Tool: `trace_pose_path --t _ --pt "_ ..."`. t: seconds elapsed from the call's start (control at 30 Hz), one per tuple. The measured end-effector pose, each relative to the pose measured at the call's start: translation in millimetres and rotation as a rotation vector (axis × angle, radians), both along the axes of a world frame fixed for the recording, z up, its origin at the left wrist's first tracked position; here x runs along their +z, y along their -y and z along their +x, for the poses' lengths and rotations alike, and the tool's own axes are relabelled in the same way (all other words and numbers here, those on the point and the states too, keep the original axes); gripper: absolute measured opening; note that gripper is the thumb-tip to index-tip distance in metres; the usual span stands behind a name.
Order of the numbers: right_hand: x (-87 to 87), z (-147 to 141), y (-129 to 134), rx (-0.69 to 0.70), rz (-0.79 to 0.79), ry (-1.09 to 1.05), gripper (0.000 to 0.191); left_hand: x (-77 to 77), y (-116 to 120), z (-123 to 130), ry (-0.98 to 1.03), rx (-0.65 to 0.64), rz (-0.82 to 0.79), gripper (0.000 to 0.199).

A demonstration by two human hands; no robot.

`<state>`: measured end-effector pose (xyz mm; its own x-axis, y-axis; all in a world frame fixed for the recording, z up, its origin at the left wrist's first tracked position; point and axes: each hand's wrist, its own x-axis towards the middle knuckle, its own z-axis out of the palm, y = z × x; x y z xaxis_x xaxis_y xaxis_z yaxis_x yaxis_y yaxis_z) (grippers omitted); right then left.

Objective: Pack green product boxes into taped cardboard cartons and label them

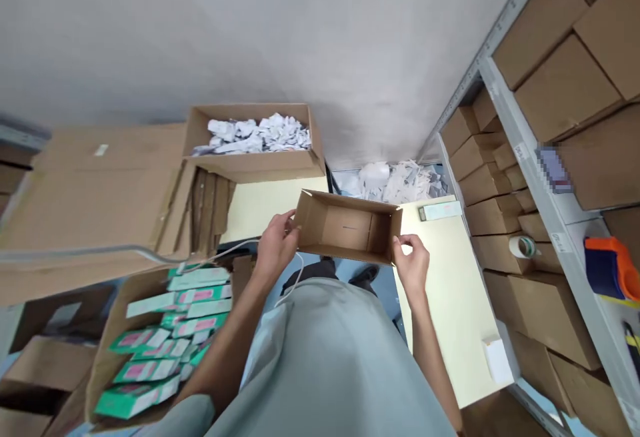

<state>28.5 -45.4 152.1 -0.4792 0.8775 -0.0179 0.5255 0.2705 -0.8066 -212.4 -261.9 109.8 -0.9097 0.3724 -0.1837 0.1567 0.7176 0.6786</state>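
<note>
An open cardboard box (pixel 345 227) hangs in the air in front of my body, its inside facing up with nothing in it. My left hand (pixel 277 242) pinches the left end wall of this box between thumb and fingers. At the opposite end, my right hand (pixel 412 260) grips the right wall near its front corner, thumb and fingertips closed on the edge. Below and left of my left arm, a large carton (pixel 115 324) holds several green, white and pink product boxes (pixel 200 294).
A carton (pixel 250 167) of crumpled white paper (pixel 260 134) stands beside flattened cardboard (pixel 100 197). The right-hand table (pixel 440 304) bears a slim box (pixel 441 210) and a small white box (pixel 496 359). Shelves (pixel 545 217) with cartons and a tape dispenser (pixel 610 267) line the right; white scraps (pixel 405 180) lie behind.
</note>
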Motion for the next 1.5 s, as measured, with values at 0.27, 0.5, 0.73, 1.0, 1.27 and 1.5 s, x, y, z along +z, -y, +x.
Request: trace_pose_path --t 0.27,0.5,0.73,1.0,1.27,1.5 --pt "-17.0 -112 36 0.228 0.039 0.000 0.025 -17.1 81 -54 0.002 0.239 0.041 0.049" --pt "-40.5 -206 79 0.265 -0.014 0.017 0.027 -27.8 132 -139 0.007 0.300 0.051 0.051" --pt "-67.8 -277 100 0.236 -0.113 0.046 0.035 -47.8 163 -220 0.074 0.182 0.000 0.064" --pt "-82.8 -305 123 0.272 -0.179 0.081 0.054 -79.9 194 -255 0.116 0.186 0.006 0.069" --pt "-59.1 -345 106 0.332 -0.035 0.196 0.051 -50.9 167 -270 -0.073 0.166 0.136 0.082" --pt "-38.8 -436 69 0.554 0.296 0.159 0.038 -54.6 136 -294 -0.143 -0.019 0.185 0.043"
